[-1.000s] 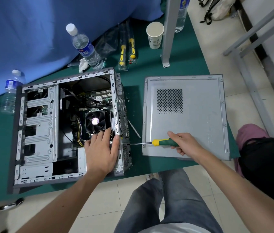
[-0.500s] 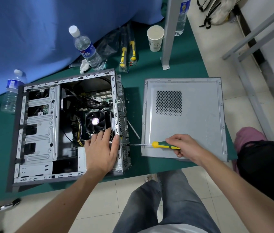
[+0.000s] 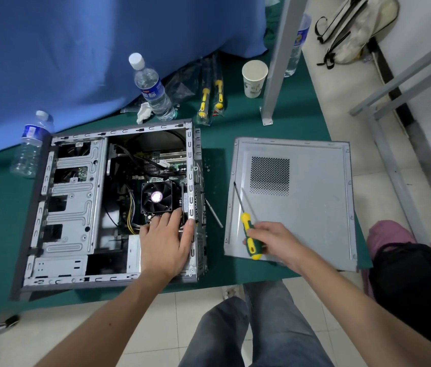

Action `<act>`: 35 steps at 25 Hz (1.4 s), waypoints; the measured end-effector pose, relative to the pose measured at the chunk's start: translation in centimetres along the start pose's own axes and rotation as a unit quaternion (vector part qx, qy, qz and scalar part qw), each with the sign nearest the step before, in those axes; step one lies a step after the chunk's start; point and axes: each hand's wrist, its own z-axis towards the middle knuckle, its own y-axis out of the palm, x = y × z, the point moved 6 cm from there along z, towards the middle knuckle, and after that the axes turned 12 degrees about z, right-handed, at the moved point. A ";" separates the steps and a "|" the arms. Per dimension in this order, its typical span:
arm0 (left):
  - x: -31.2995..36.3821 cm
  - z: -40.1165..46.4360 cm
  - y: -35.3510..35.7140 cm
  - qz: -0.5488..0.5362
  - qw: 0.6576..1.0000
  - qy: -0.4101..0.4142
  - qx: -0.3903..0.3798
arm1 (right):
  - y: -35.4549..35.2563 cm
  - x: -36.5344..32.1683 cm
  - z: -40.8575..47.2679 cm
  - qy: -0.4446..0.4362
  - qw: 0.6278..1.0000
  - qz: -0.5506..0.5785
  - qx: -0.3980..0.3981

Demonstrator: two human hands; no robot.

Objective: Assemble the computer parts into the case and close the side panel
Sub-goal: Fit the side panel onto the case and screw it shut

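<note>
The open grey computer case (image 3: 68, 207) lies on its side on the green table, with the motherboard and a black CPU fan (image 3: 156, 196) showing inside. My left hand (image 3: 166, 243) rests flat on the case's right rear edge, fingers straight and spread just below the fan. The loose grey side panel (image 3: 301, 207) lies flat to the right of the case. My right hand (image 3: 275, 241) grips a green and yellow screwdriver (image 3: 248, 234) over the panel's near left corner. Its shaft points away from me, clear of the case.
Two water bottles (image 3: 153, 91) (image 3: 30, 145), a paper cup (image 3: 254, 78) and bagged yellow-handled screwdrivers (image 3: 210, 99) stand behind the case near a blue cloth. A metal post (image 3: 277, 62) rises at the back. A thin metal rod (image 3: 213, 213) lies between case and panel. A dark bag (image 3: 415, 287) sits at the right.
My right hand pulled the screwdriver away from the case's rear edge and swung it from pointing left to pointing away from me, over the panel. My left hand stayed on the case.
</note>
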 end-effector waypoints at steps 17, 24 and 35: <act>-0.2 0.0 0.3 0.018 1.000 0.006 0.013 | 8.9 -1.2 6.9 -0.099 0.898 -0.419 0.092; -0.2 0.2 0.3 0.017 1.000 0.008 0.011 | 9.3 -0.9 6.3 -0.143 0.876 -0.451 0.089; -0.2 0.2 0.4 0.018 1.000 0.014 0.018 | 1.1 2.2 1.7 -0.111 0.809 -0.570 0.095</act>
